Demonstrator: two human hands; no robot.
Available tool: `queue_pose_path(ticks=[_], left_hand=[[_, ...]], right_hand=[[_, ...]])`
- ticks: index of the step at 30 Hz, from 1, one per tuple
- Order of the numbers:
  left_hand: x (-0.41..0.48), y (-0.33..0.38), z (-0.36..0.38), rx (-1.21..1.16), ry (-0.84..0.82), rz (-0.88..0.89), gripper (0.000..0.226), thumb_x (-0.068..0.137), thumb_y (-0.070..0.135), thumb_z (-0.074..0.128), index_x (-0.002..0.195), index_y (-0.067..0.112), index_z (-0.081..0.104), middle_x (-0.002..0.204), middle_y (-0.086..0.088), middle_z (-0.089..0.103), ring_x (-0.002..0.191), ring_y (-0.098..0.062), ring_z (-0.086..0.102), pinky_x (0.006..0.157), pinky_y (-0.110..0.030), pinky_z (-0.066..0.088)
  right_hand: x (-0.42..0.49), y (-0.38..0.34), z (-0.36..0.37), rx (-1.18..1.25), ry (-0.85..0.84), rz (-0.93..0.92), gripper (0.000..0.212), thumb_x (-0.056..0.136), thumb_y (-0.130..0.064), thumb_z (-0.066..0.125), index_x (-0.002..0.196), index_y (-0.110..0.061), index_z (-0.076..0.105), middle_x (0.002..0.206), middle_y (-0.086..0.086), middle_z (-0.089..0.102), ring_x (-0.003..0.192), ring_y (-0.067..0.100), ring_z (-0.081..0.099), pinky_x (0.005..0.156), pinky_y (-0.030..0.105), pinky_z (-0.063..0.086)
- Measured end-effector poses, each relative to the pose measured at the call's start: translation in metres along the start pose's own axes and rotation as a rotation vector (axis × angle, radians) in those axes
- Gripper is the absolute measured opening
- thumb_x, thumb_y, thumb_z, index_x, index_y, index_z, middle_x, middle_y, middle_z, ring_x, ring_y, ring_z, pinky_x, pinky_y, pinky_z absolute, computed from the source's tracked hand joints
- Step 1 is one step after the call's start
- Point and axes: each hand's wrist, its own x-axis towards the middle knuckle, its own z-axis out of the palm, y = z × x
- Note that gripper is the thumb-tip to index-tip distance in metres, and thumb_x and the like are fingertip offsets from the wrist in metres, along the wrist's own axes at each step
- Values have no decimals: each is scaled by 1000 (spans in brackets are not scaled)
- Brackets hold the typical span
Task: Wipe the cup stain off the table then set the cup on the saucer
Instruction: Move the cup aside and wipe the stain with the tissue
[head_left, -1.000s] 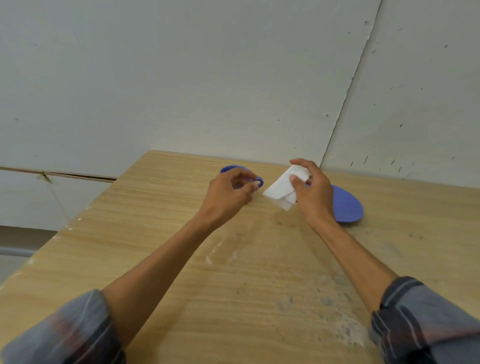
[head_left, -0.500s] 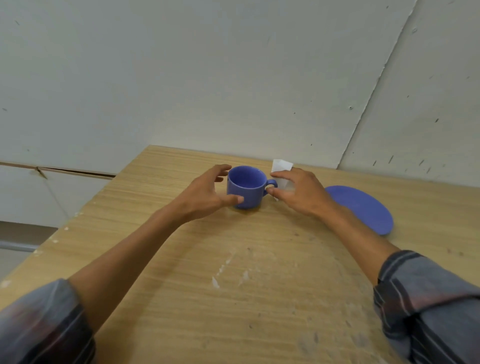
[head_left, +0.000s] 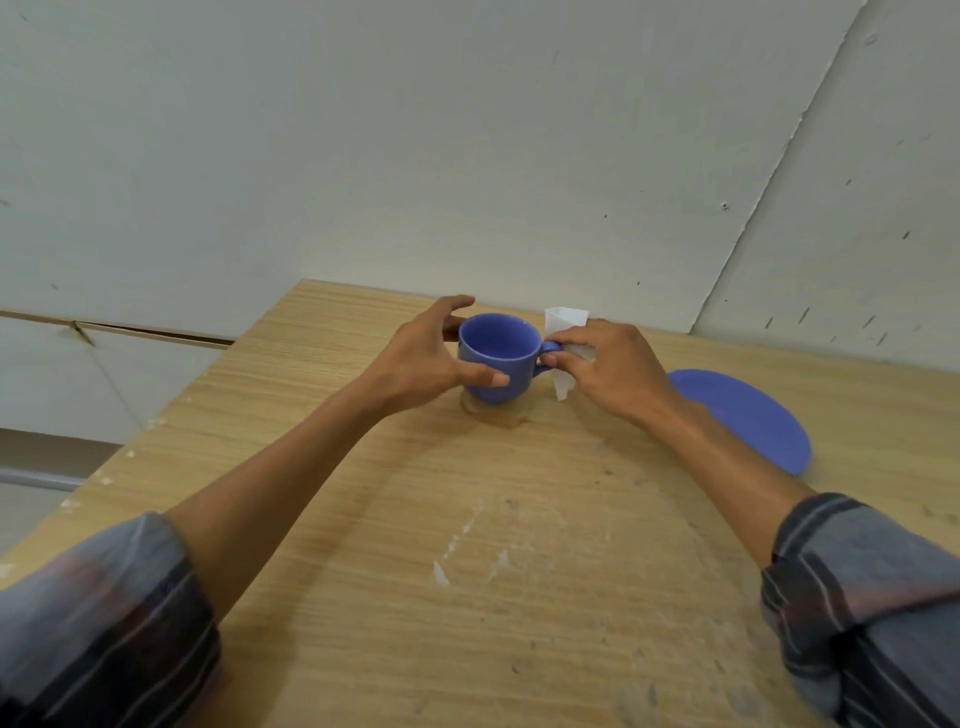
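A blue cup (head_left: 497, 358) stands upright near the far edge of the wooden table (head_left: 519, 597), its handle pointing right. A brownish wet stain (head_left: 501, 414) shows around its base. My left hand (head_left: 423, 358) wraps the cup's left side, thumb across the front, fingers spread behind. My right hand (head_left: 608, 371) holds a folded white tissue (head_left: 565, 325) and its fingertips pinch the cup's handle. A blue saucer (head_left: 748, 415) lies flat to the right, partly hidden by my right forearm.
A grey-white wall (head_left: 467, 156) rises directly behind the table's far edge. The table's left edge runs diagonally from the far corner toward me. White paint flecks (head_left: 457, 551) and dark specks mark the near tabletop.
The camera has come closer to the table. My left hand has closed in around the cup. My right hand with the tissue has moved onto the cup's handle. The stain now shows under the cup.
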Motion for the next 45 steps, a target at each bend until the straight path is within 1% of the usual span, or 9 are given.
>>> queue_pose_path(ticks=[3, 8, 15, 20, 28, 32, 37, 43, 45], left_hand=[[1, 5, -20, -15, 17, 12, 106, 57, 36, 90, 145, 21, 34, 129, -1, 62, 118, -13, 57, 95, -26, 44], [-6, 4, -64, -6, 53, -4, 102, 61, 30, 89, 146, 20, 32, 124, 1, 60, 111, -12, 56, 77, -13, 41], [-29, -20, -126, 23, 104, -51, 97, 66, 26, 87, 146, 21, 32, 117, 6, 58, 105, -10, 56, 74, -13, 43], [-44, -44, -156, 62, 115, -88, 96, 67, 27, 86, 146, 22, 31, 136, -6, 56, 113, -15, 55, 87, -25, 45], [-62, -77, -171, 63, 111, -142, 97, 67, 22, 86, 146, 20, 31, 139, -11, 55, 121, -23, 55, 101, -39, 47], [-64, -88, -173, 88, 99, -155, 98, 65, 25, 87, 146, 24, 30, 140, -8, 54, 121, -21, 54, 98, -34, 46], [-65, -92, -174, 65, 92, -167, 97, 67, 23, 86, 146, 22, 29, 141, -9, 52, 126, -24, 52, 97, -32, 44], [-64, -88, -175, 74, 63, -219, 101, 70, 22, 84, 150, 21, 22, 146, -11, 48, 128, -26, 50, 95, -32, 42], [-62, -85, -177, 106, 20, -248, 106, 71, 22, 84, 152, 21, 15, 148, -11, 45, 131, -28, 48, 96, -33, 41]], right_hand=[[11, -14, -1, 19, 26, -26, 20, 88, -34, 62, 100, -24, 75, 87, 10, 69, 82, 25, 59, 78, 43, 47], [36, -49, 8, 21, 17, -83, 21, 89, -37, 60, 100, -27, 75, 89, 9, 69, 84, 25, 59, 79, 45, 48], [66, -109, 37, 6, -37, -163, 24, 89, -39, 57, 95, -27, 76, 90, 2, 70, 84, 23, 60, 77, 42, 48], [78, -140, 64, -77, -86, -212, 27, 88, -42, 58, 96, -24, 75, 93, 3, 71, 88, 24, 59, 83, 38, 43], [83, -170, 92, -400, -179, -364, 33, 93, -44, 49, 90, -20, 71, 82, -3, 59, 87, 23, 56, 81, 37, 31], [83, -174, 100, -451, -193, -386, 33, 92, -45, 49, 87, -20, 69, 77, -5, 53, 79, 20, 50, 76, 34, 23], [82, -177, 105, -455, -195, -385, 33, 93, -45, 49, 87, -20, 70, 76, -5, 51, 76, 18, 45, 76, 34, 25], [79, -180, 102, -417, -230, -328, 33, 92, -45, 51, 89, -19, 71, 80, -3, 57, 84, 21, 55, 77, 34, 30], [76, -179, 98, -373, -257, -280, 32, 91, -44, 53, 97, -19, 72, 90, 1, 65, 93, 24, 58, 78, 33, 35]])
